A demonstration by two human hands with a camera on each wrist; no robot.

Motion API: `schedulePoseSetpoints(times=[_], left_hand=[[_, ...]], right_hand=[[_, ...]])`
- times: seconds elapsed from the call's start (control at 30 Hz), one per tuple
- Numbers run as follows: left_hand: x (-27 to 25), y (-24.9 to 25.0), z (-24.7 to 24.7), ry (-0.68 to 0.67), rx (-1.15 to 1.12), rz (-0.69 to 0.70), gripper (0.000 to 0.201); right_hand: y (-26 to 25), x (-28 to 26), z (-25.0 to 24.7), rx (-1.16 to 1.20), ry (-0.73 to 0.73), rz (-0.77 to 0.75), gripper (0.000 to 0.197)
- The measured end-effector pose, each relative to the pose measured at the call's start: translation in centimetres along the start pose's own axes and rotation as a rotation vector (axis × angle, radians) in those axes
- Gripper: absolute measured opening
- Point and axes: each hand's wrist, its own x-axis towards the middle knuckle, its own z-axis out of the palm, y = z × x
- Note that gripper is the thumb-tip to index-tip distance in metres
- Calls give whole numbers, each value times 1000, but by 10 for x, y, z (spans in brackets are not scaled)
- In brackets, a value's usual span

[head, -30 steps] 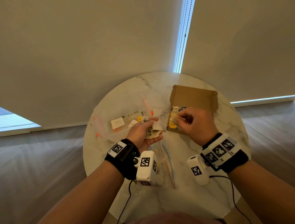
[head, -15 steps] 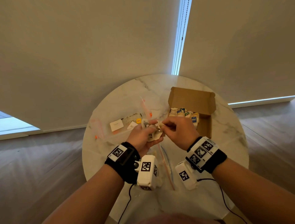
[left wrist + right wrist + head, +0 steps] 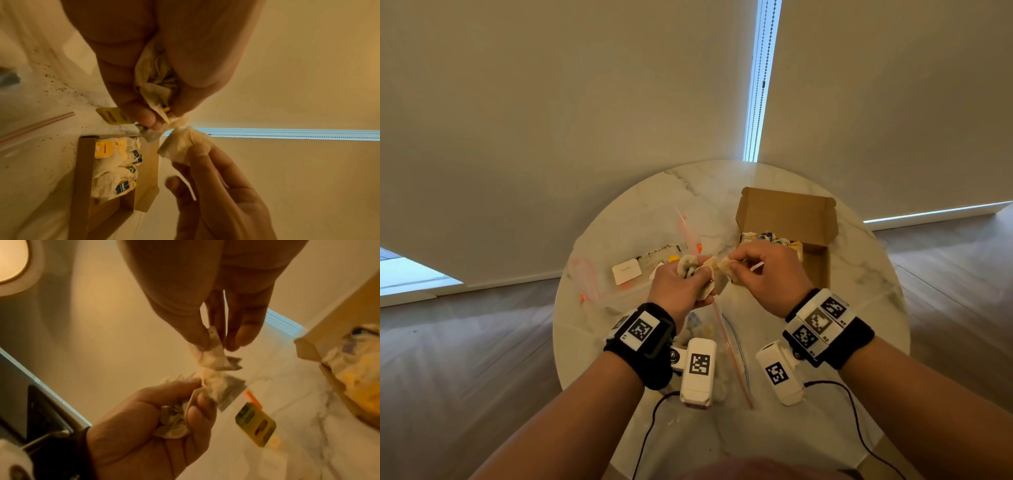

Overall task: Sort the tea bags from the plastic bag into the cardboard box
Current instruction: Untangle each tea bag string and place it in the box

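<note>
Returning from the cardboard box [image 3: 787, 219], now well clear on its near side: right hand [image 3: 767, 274] pinching one tea bag [image 3: 183, 146], teasing it off the clump [image 3: 693, 274] gripped in the curled left hand [image 3: 678, 291]. Signalling another transfer. Blurring: tags and strings; hiding: clump count, plastic bag [image 3: 719, 342] contents.

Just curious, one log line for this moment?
left hand: grips tea bags | right hand: pinches one tea bag | cardboard box: partly filled
</note>
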Motion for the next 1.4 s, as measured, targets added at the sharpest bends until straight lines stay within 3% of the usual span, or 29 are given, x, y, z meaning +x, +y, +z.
schedulePoseSetpoints(times=[0.1, 0.2, 0.27, 0.53, 0.73, 0.87, 1.07, 1.23, 1.4], left_hand=[[2, 3, -4, 25, 7, 8, 18], [2, 6, -7, 8, 57, 35, 16], [0, 8, -6, -28, 119, 73, 15], [-12, 12, -2, -151, 204, 142, 15], [-15, 13, -1, -186, 117, 108, 17], [-15, 16, -1, -182, 117, 119, 19], [-19, 17, 0, -216, 147, 175, 20], [-16, 14, -1, -226, 160, 163, 23], [-13, 13, -3, -180, 183, 180, 20]], right_hand=[[1, -1, -13, -128, -36, -72, 7], [-2, -3, -24, -207, -245, -143, 10], [-3, -1, -25, -252, -301, -182, 12], [-2, 5, -10, -160, -82, -294, 15], [-3, 3, -6, -71, -43, -143, 18], [-2, 0, -4, -94, -44, -139, 6], [-4, -3, -3, 9, 18, -50, 25], [1, -1, -3, 18, 5, 18, 13], [9, 1, -7, -25, 54, 110, 14]])
